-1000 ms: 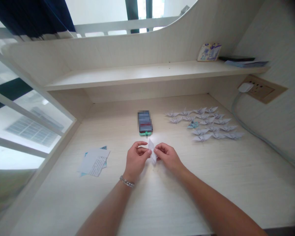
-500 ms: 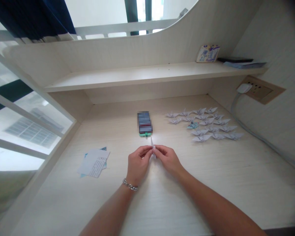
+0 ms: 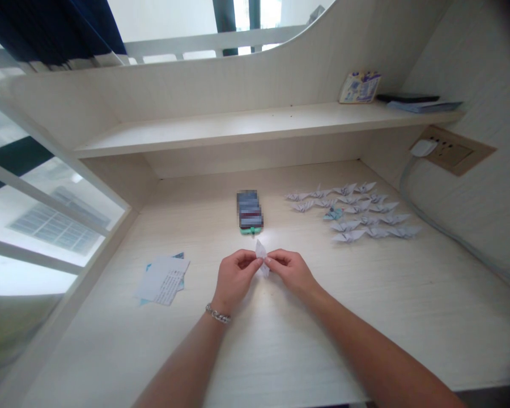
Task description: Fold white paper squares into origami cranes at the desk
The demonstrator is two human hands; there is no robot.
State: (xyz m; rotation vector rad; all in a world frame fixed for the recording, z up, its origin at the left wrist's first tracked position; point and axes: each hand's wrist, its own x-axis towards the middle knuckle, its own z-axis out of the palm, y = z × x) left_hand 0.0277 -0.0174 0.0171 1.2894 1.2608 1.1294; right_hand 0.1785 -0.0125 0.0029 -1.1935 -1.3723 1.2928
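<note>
Between my two hands is a small folded white paper (image 3: 260, 249), its pointed tip facing away from me and a lower part showing beneath my thumbs. My left hand (image 3: 238, 276), with a chain bracelet (image 3: 218, 313) at the wrist, pinches its left side. My right hand (image 3: 292, 272) pinches the right side, thumb close to the other thumb. Just beyond the paper lies a phone (image 3: 250, 209) with a green lower edge, its screen blurred. Several folded paper cranes (image 3: 348, 235) stand in rows to the right, among them a blue patterned one (image 3: 333, 213).
Loose paper sheets (image 3: 164, 280), one with writing, lie on the desk (image 3: 276, 351) at left. A cable (image 3: 442, 232) runs down the right side from a wall socket (image 3: 454, 150). Above the desk's back, a shelf (image 3: 221, 129) carries a small packet (image 3: 359, 88) and flat dark items.
The folded paper has turned and spread from a narrow edge to a wider diamond-like face. My hands have shifted slightly apart, both still pinching it.
</note>
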